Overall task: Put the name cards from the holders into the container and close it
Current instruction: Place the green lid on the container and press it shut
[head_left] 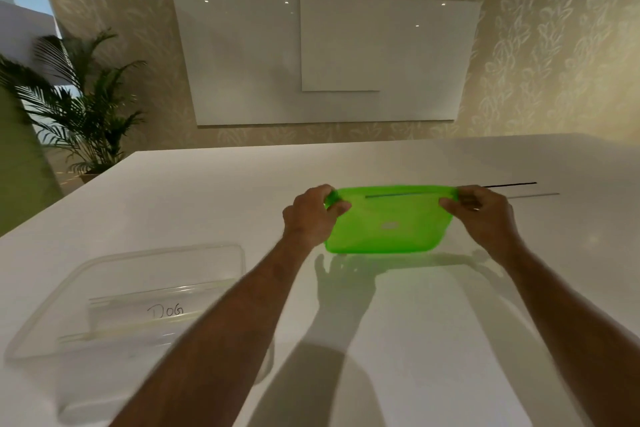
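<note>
A translucent green lid [389, 224] is held above the white table [207, 184], tilted toward me. My left hand [313, 215] grips its left corner and my right hand [485, 215] grips its right corner. At the near left stands a clear plastic container [52, 315], open on top. Inside it lies a white name card [166, 311] with "Dog" handwritten on it. My left forearm crosses over the container's right side and hides part of it.
Two thin dark lines [512, 185], possibly flat clear holders seen edge-on, lie on the table behind the lid to the right. A potted palm [79, 107] stands past the table's far left corner. White boards [329, 55] hang on the patterned wall.
</note>
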The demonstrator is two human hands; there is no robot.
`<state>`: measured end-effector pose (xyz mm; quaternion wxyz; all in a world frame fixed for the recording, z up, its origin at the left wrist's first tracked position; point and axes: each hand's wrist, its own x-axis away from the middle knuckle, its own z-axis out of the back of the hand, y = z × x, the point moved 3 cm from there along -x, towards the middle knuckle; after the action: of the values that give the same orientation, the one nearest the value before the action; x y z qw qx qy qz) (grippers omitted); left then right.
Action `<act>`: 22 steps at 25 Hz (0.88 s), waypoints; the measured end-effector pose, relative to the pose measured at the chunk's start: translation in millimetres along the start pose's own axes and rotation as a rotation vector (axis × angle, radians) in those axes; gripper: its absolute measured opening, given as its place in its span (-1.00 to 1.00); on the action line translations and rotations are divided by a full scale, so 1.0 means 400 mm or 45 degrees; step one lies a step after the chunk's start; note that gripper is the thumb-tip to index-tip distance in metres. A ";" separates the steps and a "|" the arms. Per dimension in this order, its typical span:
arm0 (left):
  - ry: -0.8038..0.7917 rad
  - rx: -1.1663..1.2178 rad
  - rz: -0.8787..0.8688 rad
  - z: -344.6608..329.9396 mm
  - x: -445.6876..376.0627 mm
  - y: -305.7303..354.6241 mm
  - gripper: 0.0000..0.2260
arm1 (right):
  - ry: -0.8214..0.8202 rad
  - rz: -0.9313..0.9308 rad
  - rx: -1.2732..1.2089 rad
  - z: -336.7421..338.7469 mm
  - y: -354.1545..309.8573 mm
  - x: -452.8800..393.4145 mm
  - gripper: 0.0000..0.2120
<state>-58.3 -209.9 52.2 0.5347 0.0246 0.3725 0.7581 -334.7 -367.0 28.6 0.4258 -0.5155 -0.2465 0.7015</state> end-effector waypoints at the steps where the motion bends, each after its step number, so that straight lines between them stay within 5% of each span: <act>1: -0.030 0.195 -0.019 0.019 -0.003 0.004 -0.73 | -0.025 -0.028 -0.110 -0.004 -0.015 -0.007 -0.69; 6: -0.216 1.026 0.151 0.119 0.014 -0.018 -0.92 | -0.083 -0.104 -0.501 -0.075 -0.098 0.008 -0.71; 10: -0.145 1.144 0.267 0.202 0.029 -0.060 -0.87 | -0.147 -0.150 -0.663 -0.151 -0.183 0.034 -0.92; 22: 0.109 1.210 0.662 0.424 0.124 -0.330 -0.82 | -0.457 -0.360 -0.756 -0.439 -0.384 0.167 -0.71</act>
<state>99.0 -57.6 78.6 0.2440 0.3243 0.6773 0.6137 -125.3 -247.1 54.0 0.3003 -0.4463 -0.5787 0.6130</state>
